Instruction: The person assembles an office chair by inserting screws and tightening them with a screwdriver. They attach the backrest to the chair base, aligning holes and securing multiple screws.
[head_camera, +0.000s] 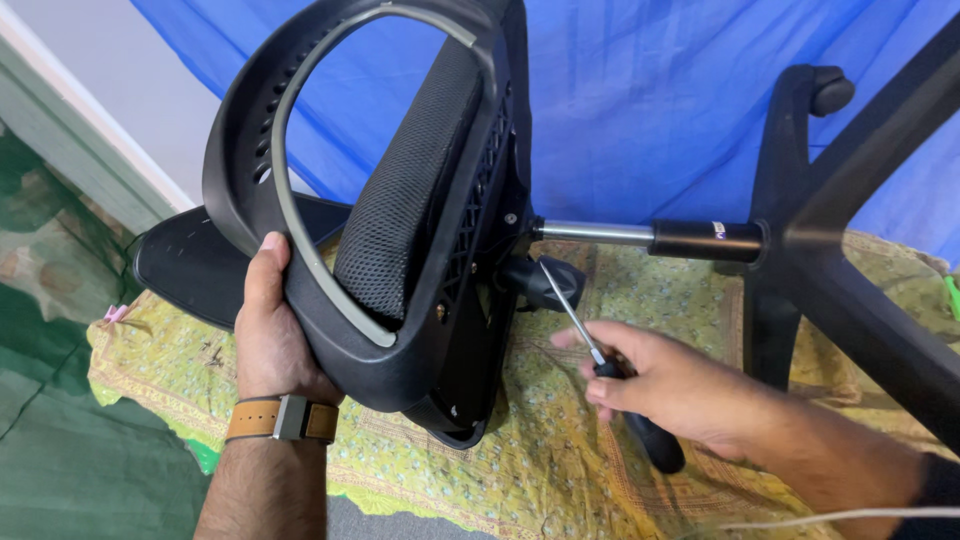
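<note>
Beneath the chair seat (400, 230), right hand (680, 385) tight around screwdriver (610, 365), left hand (275, 335) gripping rim.

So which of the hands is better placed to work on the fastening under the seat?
The right hand, probably. It already grips the screwdriver, whose tip points at the mechanism under the chair seat. The left hand is occupied gripping the seat's rim, steadying the tipped chair on the yellow cloth.
</note>
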